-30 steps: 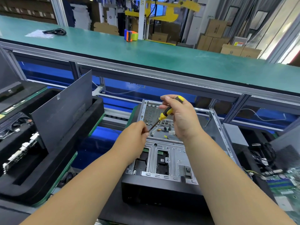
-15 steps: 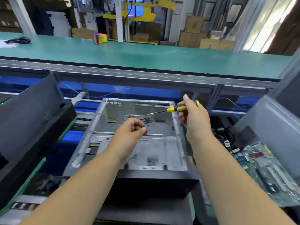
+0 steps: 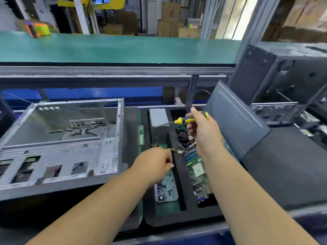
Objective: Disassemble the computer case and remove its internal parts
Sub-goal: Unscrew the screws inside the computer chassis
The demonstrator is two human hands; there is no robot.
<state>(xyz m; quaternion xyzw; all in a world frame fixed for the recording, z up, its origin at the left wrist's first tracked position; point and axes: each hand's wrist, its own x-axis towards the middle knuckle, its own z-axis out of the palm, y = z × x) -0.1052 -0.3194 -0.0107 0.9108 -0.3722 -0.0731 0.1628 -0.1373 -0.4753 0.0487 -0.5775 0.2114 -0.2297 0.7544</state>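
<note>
1. Green matting is running across the bench (image 3: 115, 48) behind, cardboard boxes are stacking up beyond it, and the work is happening on the lower level in front
2. Right hand (image 3: 203, 131) is wrapping its fingers round the yellow-and-black handle of the screwdriver (image 3: 178, 120), shaft pointing away to its left, above the foam tray (image 3: 180, 216)
3. Left hand (image 3: 155, 163) is curling closed over the small screw tray (image 3: 166, 190); probably pinching a screw, though nothing is showing between the fingers, so I cannot tell what it is holding
4. Computer case (image 3: 60, 142) is lying open well off to the left of both hands, its floor looking stripped apart from a few loose wires
5. Judging its handling: thin sheet steel, stiff but light now it is gutted, with edges likely sharp; taking it by the folded rim rails is looking safer than by the punched drive-bay cutouts
6. Motherboard (image 3: 196, 170) is sitting in the foam just under the right wrist; fragile, so edges only
7. Grey side panel (image 3: 235, 121) is leaning just beyond the right hand
</note>
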